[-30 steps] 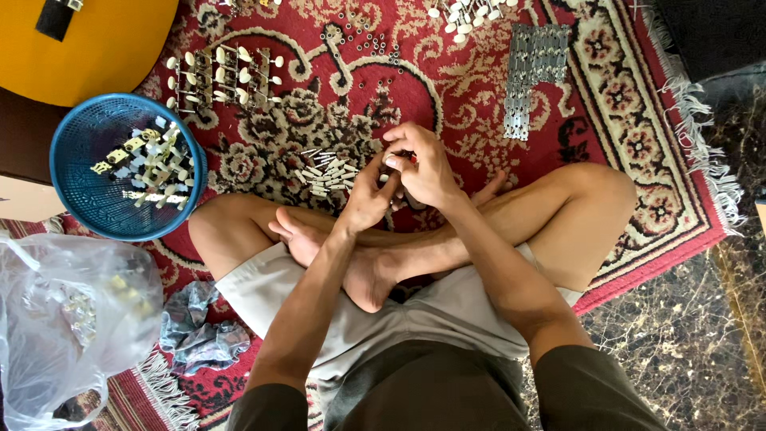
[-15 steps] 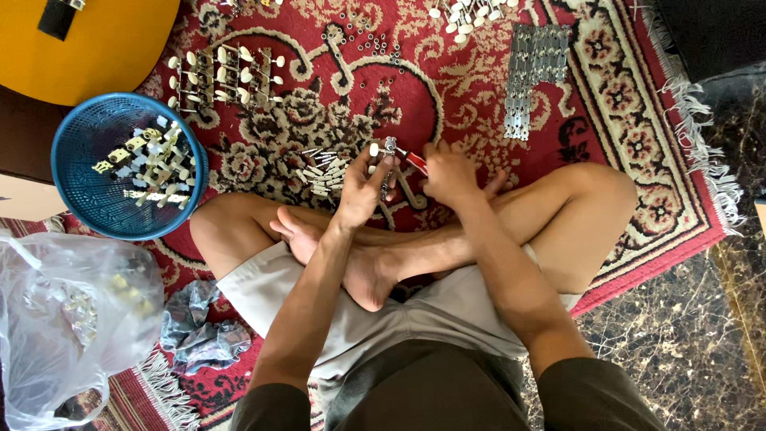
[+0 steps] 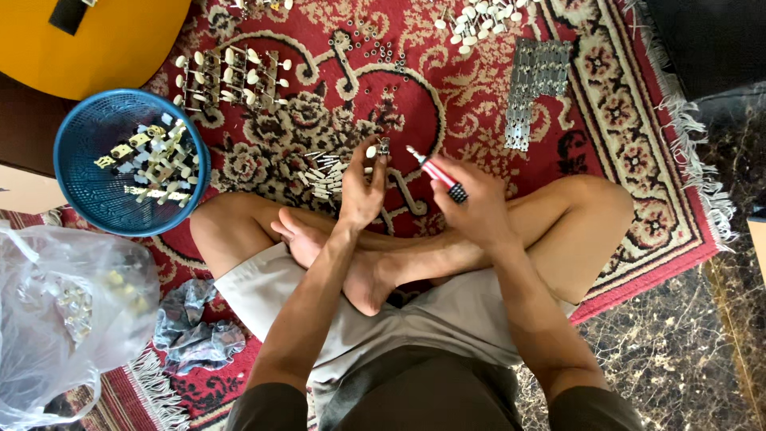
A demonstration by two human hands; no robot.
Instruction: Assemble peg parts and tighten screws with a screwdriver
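Observation:
I sit cross-legged on a red patterned carpet. My left hand pinches a small metal guitar tuner part with a pale knob, held upright above my shins. My right hand grips a red-handled screwdriver, its tip pointing up-left toward the part, a short gap between them. A small pile of loose metal pieces lies on the carpet just left of my left hand.
A blue basket holding tuner parts sits at left, with a yellow guitar body beyond it. Rows of tuners, metal plates and white knobs lie ahead. A clear plastic bag and grey cloth lie near my left knee.
My hands were together over the part. The right hand has drawn back to the right with the screwdriver, and the left hand has stayed holding the part.

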